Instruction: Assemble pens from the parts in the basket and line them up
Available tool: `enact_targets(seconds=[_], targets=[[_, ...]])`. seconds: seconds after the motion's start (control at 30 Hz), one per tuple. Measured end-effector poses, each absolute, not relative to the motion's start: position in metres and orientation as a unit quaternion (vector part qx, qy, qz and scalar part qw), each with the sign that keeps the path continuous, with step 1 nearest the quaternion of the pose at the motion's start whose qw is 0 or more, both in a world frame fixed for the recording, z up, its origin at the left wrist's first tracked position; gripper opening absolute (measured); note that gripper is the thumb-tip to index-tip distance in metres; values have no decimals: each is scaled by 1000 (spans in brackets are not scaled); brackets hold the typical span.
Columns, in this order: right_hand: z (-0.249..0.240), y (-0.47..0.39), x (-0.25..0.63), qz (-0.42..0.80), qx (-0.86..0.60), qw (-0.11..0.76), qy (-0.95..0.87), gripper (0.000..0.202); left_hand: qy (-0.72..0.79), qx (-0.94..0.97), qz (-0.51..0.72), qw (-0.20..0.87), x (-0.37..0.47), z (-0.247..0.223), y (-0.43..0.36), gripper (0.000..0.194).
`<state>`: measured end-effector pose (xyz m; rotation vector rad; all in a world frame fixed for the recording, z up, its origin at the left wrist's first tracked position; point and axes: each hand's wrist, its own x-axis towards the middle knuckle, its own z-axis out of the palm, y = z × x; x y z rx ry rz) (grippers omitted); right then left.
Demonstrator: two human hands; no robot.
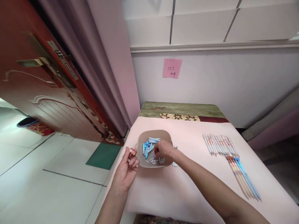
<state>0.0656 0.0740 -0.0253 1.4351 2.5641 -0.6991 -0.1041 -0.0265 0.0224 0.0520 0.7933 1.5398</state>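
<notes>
A beige basket (155, 133) stands on the pink-covered table, holding blue tube-like pieces (146, 148) on its left side and small white pieces (157, 161) at its front. My left hand (128, 168) is beside the basket's left rim, its thumb and fingers closed on a small orange tube (132, 151). Inside the basket, at its right side, my right hand (163, 148) reaches down with its fingers pressed together; what they hold, if anything, is too small to make out.
Several clear-wrapped pens (220, 145) lie in a row on the table's right, with brown and blue pens (245, 179) in front of them. Small white pieces (175, 164) lie beside the basket. A red door (53, 84) stands at the left.
</notes>
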Motion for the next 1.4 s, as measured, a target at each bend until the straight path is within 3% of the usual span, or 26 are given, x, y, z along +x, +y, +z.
enact_targets(seconds=[0.27,0.5,0.67,0.83,0.93,1.1,1.27,1.4], targets=[[-30,55,52,-184,474,87,857,20,368,-5,647,668,-96,20,-18,16],[-30,52,50,-226,484,51,844,21,369,-20,647,667,-100,16,-18,14],[-24,60,68,-325,504,-50,799,13,375,-8,654,657,-99,14,-16,10],[-20,58,85,-499,470,-168,708,6,379,10,642,666,-86,12,-14,13],[-19,52,89,-569,449,-235,648,10,374,-3,617,693,-73,10,-12,13],[-4,46,99,-617,422,-362,557,40,378,-37,599,705,-62,10,-7,10],[13,32,99,-641,392,-412,515,22,377,-46,586,716,-52,9,-7,11],[16,19,92,-603,396,-470,508,20,365,-52,575,730,-43,10,-10,10]])
